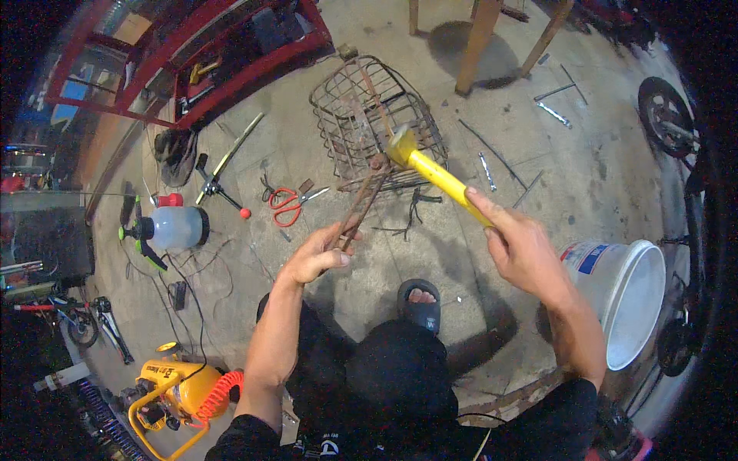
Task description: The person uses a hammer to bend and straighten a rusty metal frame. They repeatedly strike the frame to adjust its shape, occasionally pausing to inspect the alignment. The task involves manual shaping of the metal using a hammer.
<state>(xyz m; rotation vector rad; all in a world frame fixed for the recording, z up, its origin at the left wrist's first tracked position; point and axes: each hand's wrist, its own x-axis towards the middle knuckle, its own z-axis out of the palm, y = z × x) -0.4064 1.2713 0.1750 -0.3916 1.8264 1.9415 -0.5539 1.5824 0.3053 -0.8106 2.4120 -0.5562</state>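
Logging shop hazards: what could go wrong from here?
The yellow-handled hammer might glance off the rusty metal piece and catch the left hand gripping its near end.

Toes show bare in the open sandal, so a dropped hammer or metal piece could hurt them.

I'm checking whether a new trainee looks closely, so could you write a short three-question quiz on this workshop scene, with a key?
1. Which tool does the person's right hand grip?
2. True or false: the person's left hand is empty.
3. Where do the red-handled scissors lie?
A) inside the white bucket
B) on the floor, left of the wire basket
C) on top of the air compressor

Key:
1. A yellow-handled hammer.
2. False; it holds rusty metal strips.
3. B.
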